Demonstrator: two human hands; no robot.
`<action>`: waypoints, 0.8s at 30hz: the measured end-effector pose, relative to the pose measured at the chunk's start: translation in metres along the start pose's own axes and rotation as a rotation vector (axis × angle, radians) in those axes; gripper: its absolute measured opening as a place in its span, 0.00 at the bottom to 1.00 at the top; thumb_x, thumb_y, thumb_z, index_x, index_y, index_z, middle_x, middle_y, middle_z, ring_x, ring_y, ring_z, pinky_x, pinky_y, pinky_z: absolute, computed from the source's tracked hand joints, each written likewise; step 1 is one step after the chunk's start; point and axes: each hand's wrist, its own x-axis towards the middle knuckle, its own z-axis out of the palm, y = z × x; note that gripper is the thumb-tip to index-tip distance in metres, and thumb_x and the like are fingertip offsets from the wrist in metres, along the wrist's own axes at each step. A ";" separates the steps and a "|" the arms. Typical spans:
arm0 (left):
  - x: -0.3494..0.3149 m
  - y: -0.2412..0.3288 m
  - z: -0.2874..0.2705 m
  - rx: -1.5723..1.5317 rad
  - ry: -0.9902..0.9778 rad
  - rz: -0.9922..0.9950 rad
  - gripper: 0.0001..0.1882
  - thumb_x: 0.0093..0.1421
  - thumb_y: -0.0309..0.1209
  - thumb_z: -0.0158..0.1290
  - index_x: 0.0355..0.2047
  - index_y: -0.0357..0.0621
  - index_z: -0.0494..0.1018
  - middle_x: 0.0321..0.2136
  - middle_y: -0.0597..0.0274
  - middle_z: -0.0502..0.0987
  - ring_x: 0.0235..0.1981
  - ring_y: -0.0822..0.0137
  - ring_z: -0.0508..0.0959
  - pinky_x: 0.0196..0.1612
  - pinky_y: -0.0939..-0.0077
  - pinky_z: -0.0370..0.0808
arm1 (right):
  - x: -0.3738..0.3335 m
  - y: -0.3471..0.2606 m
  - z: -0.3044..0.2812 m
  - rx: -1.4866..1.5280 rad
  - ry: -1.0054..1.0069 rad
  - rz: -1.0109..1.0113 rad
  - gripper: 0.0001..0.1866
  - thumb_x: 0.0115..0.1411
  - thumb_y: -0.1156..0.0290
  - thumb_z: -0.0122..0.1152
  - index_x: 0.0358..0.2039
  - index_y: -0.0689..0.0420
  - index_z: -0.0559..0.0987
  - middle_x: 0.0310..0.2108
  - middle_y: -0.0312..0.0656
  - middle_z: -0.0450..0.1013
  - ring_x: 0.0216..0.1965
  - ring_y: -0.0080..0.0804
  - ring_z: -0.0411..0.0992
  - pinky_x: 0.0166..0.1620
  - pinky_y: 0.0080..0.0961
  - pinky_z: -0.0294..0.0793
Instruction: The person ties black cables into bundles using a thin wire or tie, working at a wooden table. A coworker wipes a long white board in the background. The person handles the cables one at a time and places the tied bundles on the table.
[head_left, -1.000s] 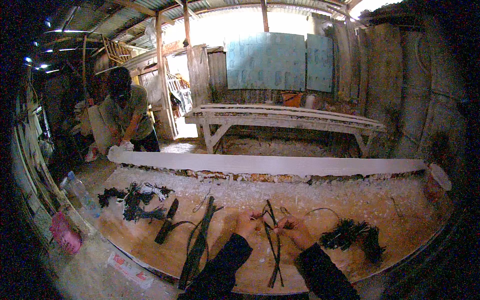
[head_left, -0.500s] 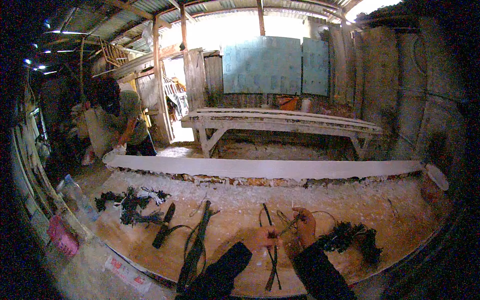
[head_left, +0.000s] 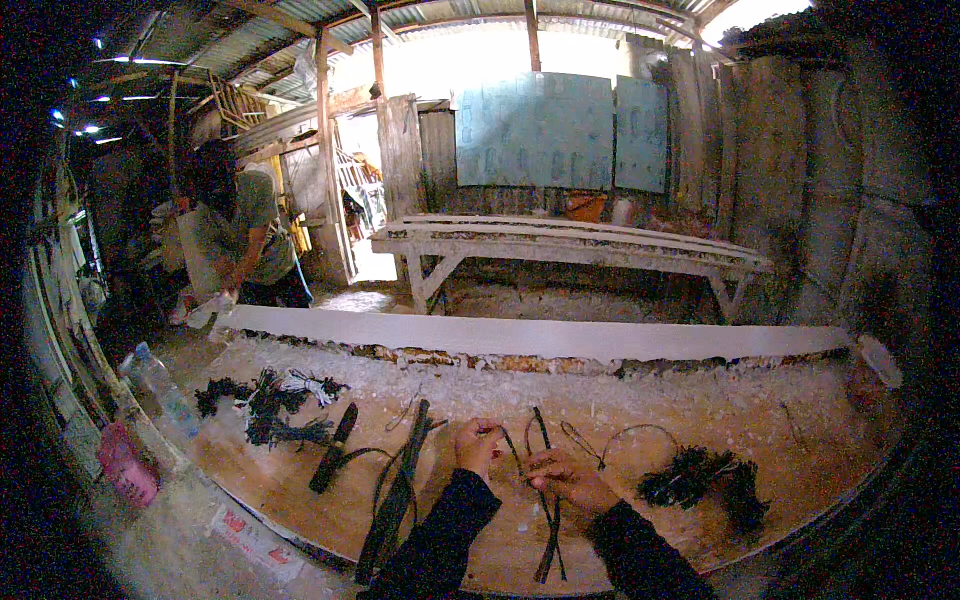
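Dark strips (head_left: 545, 500) between fibre bundles (head_left: 700, 478).

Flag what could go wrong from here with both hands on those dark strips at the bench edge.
1. The thin dark strips run to the wooden bench's near edge; a tug by the left hand or right hand could drag them off.
2. The loose wire loop beside the right hand might snag its fingers.
3. The dark tangled bundle nearby could catch the strips.

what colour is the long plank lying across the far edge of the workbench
White: the long plank shows pale against the brown workbench, seen in the head view.
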 end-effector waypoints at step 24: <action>-0.038 0.001 0.029 0.208 -0.881 0.134 0.11 0.50 0.35 0.56 0.30 0.42 0.71 0.21 0.69 0.71 0.19 0.77 0.69 0.21 0.81 0.70 | 0.006 0.037 -0.042 -0.080 0.675 0.050 0.08 0.42 0.83 0.53 0.22 0.57 0.67 0.24 0.36 0.67 0.28 0.24 0.67 0.32 0.21 0.67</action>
